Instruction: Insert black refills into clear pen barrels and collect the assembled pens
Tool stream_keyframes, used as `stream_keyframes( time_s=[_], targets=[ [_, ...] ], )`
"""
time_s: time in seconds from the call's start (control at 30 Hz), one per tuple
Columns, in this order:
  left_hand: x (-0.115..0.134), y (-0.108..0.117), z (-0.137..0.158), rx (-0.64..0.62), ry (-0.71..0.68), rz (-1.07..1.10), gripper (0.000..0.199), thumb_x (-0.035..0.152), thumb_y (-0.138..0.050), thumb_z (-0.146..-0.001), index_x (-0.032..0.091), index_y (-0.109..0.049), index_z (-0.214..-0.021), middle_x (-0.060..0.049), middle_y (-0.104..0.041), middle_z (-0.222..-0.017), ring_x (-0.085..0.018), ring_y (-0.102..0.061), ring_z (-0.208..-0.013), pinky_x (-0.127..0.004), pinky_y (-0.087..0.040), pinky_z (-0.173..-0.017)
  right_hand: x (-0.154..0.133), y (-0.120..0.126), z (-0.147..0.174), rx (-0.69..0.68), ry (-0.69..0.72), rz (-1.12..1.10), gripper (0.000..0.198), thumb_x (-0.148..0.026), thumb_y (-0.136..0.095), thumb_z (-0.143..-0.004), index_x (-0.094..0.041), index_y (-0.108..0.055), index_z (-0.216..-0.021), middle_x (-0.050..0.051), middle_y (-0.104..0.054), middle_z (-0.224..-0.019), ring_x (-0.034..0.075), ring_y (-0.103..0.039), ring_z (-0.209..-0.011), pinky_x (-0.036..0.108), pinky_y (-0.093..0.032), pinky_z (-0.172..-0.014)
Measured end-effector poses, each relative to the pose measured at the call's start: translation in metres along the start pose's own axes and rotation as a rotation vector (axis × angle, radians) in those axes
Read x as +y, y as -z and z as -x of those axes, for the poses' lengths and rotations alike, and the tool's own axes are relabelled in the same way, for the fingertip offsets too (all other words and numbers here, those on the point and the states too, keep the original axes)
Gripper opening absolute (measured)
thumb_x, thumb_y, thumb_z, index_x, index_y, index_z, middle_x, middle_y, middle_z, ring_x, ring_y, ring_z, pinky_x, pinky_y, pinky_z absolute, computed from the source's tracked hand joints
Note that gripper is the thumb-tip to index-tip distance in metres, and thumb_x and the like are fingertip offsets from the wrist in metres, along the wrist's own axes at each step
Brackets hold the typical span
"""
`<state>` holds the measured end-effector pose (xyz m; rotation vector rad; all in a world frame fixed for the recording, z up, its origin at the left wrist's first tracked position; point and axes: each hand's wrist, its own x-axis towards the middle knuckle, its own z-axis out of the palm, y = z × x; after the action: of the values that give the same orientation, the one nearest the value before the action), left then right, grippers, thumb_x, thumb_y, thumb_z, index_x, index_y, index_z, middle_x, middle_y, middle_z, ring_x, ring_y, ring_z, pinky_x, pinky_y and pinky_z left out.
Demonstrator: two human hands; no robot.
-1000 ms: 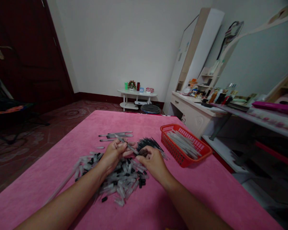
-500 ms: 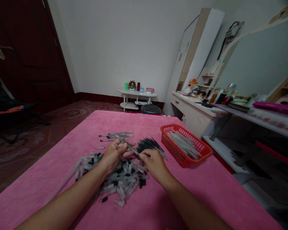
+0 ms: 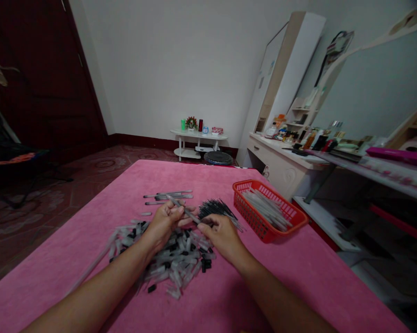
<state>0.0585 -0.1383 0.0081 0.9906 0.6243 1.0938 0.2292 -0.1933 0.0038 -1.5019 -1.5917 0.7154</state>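
Note:
Between my two hands a grey pen point(image 3: 185, 210) slants down from upper left to lower right. My left hand point(image 3: 163, 224) is closed round its middle, some fingers stretched beneath. The thumb and fingers of my right hand point(image 3: 224, 233) pinch the pen's lower right end, which they partly cover. Under my hands and forearms spreads a pile of clear and black pen caps point(image 3: 180, 256). Just beyond my right hand lies a bundle of thin dark refills point(image 3: 213, 209). Several black-ended pens point(image 3: 168, 195) rest side by side beyond my left hand.
A red plastic basket point(image 3: 255, 223) holding clear pen barrels point(image 3: 268, 208) stands at the right on the pink tablecloth point(image 3: 125, 185). A lone cap point(image 3: 146, 213) lies left of the pens. A dressing table point(image 3: 274, 155) with bottles stands farther right.
The fingers of my right hand have shifted slightly left along the pen's end and curled more. My left hand and the pen stay almost where they were.

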Motion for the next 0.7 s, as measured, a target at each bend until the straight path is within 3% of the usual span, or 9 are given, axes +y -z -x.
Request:
stream_keyframes(
  time_s=[0.1,0.2,0.4,0.57,0.7],
  targets=[
    [-0.001,-0.001,0.001,0.001,0.014,-0.012,0.032,0.025,-0.072,-0.070,0.015,-0.048,-0.089,-0.010,-0.071,-0.090,-0.025,-0.068,-0.085,-0.035,-0.055,-0.074,-0.002,0.001,0.001,-0.020,-0.022,0.027,0.027,-0.035,-0.052,-0.080,-0.015,-0.069,-0.074,0.002,-0.064,-0.060,0.012,-0.053,-0.053,0.020,-0.032,-0.046],
    [-0.002,0.000,0.001,0.010,0.018,-0.028,0.031,0.025,-0.071,-0.070,0.014,-0.049,-0.088,-0.011,-0.071,-0.088,-0.024,-0.069,-0.081,-0.034,-0.056,-0.071,-0.005,0.003,0.001,-0.010,-0.031,0.048,0.019,-0.032,-0.059,-0.074,-0.016,-0.069,-0.074,0.001,-0.065,-0.063,0.012,-0.054,-0.055,0.020,-0.033,-0.047],
    [-0.001,0.010,-0.008,0.167,-0.002,-0.037,0.025,0.021,-0.070,-0.070,0.013,-0.052,-0.086,-0.009,-0.071,-0.083,-0.022,-0.069,-0.078,-0.029,-0.057,-0.066,-0.007,0.009,-0.001,0.012,-0.031,0.120,0.012,-0.026,-0.065,-0.064,-0.017,-0.067,-0.072,0.001,-0.066,-0.066,0.012,-0.055,-0.058,0.020,-0.033,-0.050],
    [0.002,0.015,-0.010,0.174,-0.015,-0.012,0.024,0.019,-0.069,-0.071,0.014,-0.052,-0.087,-0.007,-0.071,-0.080,-0.021,-0.069,-0.077,-0.028,-0.057,-0.065,-0.007,0.021,0.000,-0.196,0.011,0.227,0.011,-0.025,-0.064,-0.064,-0.017,-0.067,-0.071,0.000,-0.065,-0.064,0.011,-0.055,-0.058,0.020,-0.030,-0.049],
    [0.003,0.014,-0.009,0.170,-0.011,-0.021,0.025,0.021,-0.070,-0.070,0.014,-0.053,-0.086,-0.006,-0.070,-0.080,-0.021,-0.069,-0.078,-0.028,-0.057,-0.066,-0.012,0.027,0.004,-0.336,0.016,0.315,0.022,-0.039,-0.066,-0.066,-0.018,-0.069,-0.070,-0.002,-0.065,-0.062,0.011,-0.055,-0.057,0.021,-0.027,-0.048]
  ],
)
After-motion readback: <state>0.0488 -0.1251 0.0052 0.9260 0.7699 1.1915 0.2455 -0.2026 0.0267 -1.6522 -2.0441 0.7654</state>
